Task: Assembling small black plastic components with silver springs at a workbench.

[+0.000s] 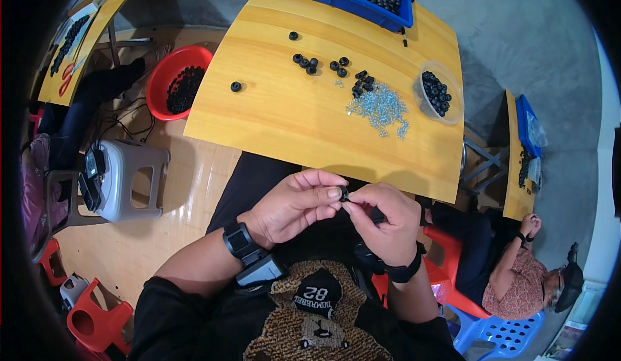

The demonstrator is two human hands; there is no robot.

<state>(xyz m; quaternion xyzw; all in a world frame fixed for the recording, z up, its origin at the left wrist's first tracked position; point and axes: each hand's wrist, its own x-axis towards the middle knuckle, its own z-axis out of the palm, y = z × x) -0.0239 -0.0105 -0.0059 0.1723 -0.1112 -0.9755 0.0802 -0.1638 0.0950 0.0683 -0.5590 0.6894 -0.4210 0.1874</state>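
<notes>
Just off the table's near edge, my left hand [299,207] pinches a small round black knob-like part [343,193] between thumb and fingers. My right hand [389,222] meets it there, thumb and forefinger closed at the part's side. Whatever those right fingertips grip is too small to make out. A dark shape shows under the curled right fingers, mostly hidden. Beyond both hands, a pile of small shiny clear or silvery pieces [381,110] lies on the wooden table [284,135]. Several more black parts [305,63] are scattered past it.
A blue tray [323,0] of black parts stands at the table's far edge. On the right sits a clear round tub [458,96] holding more. Left of the table, a red basin [157,93] and grey stool [132,180] stand on the floor. Another person [517,283] sits at right.
</notes>
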